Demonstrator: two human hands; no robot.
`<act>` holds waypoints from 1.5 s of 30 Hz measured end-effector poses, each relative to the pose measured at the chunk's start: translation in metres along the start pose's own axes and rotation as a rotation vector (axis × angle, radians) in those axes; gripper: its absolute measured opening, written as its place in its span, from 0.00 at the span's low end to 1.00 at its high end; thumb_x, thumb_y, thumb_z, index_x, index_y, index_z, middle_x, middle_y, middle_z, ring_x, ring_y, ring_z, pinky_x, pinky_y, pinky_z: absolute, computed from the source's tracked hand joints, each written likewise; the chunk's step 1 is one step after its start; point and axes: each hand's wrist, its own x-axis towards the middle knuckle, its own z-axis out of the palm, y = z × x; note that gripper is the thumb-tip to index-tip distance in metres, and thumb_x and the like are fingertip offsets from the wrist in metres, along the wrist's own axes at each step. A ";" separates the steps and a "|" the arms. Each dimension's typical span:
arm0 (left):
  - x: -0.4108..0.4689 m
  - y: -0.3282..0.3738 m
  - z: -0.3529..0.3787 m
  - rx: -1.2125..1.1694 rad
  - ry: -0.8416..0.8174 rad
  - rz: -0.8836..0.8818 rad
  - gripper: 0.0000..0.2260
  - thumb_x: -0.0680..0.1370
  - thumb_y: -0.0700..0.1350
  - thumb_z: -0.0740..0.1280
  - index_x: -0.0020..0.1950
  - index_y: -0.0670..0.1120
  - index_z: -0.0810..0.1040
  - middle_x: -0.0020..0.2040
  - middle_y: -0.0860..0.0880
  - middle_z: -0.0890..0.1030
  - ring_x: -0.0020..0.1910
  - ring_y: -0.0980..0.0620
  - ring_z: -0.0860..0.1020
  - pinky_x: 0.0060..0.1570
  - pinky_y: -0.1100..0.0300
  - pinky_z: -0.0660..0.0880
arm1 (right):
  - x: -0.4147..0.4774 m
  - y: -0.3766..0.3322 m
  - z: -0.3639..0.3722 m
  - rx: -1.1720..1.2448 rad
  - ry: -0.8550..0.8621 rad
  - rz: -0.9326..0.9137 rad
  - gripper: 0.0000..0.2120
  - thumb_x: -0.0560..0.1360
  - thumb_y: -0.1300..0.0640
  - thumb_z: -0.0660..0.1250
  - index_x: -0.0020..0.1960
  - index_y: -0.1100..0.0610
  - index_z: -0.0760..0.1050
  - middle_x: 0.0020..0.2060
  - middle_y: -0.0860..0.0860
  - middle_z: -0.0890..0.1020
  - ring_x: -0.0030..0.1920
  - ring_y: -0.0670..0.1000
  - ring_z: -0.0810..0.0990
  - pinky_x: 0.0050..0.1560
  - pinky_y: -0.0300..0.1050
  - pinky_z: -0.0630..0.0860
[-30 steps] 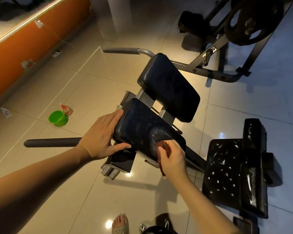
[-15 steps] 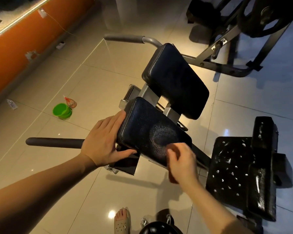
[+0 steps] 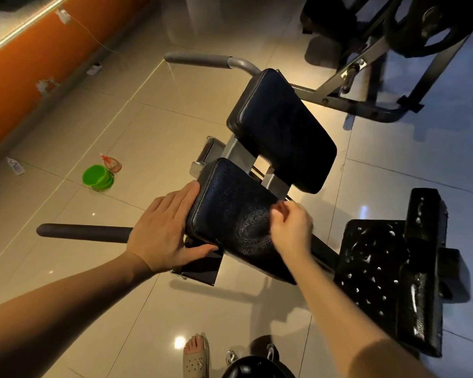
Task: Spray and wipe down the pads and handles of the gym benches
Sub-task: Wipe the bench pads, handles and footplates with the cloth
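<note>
Count: 2 hands, 2 pads, 2 handles, 1 plate, 1 cup, 1 foot.

Foot [image 3: 195, 356] in a sandal at 6 o'clock, on the tiled floor [image 3: 126, 309].

Left hand [image 3: 164, 230]: flat, fingers straight along the near pad's [image 3: 230, 211] 9 o'clock edge, thumb along its near corner. It braces the pad and grips nothing.

Right hand [image 3: 291, 230]: on the pad's 3 o'clock side, fingers curled in, thumb against the index. Can't tell what it holds, if anything.

Near pad: centre of view, tilted, dark vinyl with a stitched seam round the rim. Surface is crackled and glossy, with a round damp smear beside the right hand.

Near handle [image 3: 82, 233]: dark bar running out at 9 o'clock from behind the left hand.

Plate [image 3: 374, 268]: black, perforated, beaded with droplets, at 3 o'clock of the near pad.

Far pad [image 3: 281, 129]: at 12–1 o'clock of the near one, same vinyl, looks matte. The two sit apart, grey frame between them.

Cup [image 3: 97, 177]: green, on the floor at 10 o'clock.

Far handle [image 3: 197, 60]: grey, at 11 o'clock beyond the far pad.
</note>
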 end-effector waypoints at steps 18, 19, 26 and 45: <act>0.000 0.002 -0.001 0.012 -0.003 -0.002 0.51 0.72 0.78 0.59 0.83 0.42 0.56 0.78 0.42 0.67 0.72 0.42 0.71 0.71 0.50 0.66 | -0.009 0.019 -0.011 -0.050 -0.018 -0.025 0.06 0.80 0.60 0.67 0.55 0.59 0.80 0.50 0.51 0.80 0.52 0.53 0.80 0.48 0.33 0.68; 0.000 0.002 -0.001 0.013 -0.001 -0.002 0.51 0.72 0.78 0.59 0.83 0.42 0.56 0.78 0.42 0.67 0.72 0.42 0.71 0.71 0.49 0.66 | 0.002 0.015 -0.008 -0.029 0.028 0.049 0.07 0.80 0.60 0.67 0.57 0.59 0.80 0.51 0.52 0.80 0.54 0.54 0.80 0.49 0.33 0.68; 0.000 0.001 -0.002 0.000 -0.011 -0.002 0.52 0.72 0.78 0.59 0.83 0.42 0.55 0.79 0.42 0.66 0.72 0.42 0.71 0.71 0.49 0.67 | -0.061 -0.011 0.008 0.070 -0.163 -0.299 0.02 0.81 0.59 0.66 0.51 0.54 0.77 0.46 0.47 0.76 0.46 0.45 0.77 0.43 0.33 0.73; 0.001 0.002 -0.001 0.042 -0.031 -0.001 0.52 0.72 0.77 0.60 0.82 0.40 0.56 0.77 0.39 0.69 0.69 0.40 0.73 0.69 0.46 0.69 | -0.027 0.037 0.000 -0.056 0.124 0.213 0.05 0.79 0.61 0.67 0.54 0.60 0.79 0.49 0.53 0.80 0.52 0.57 0.80 0.53 0.49 0.77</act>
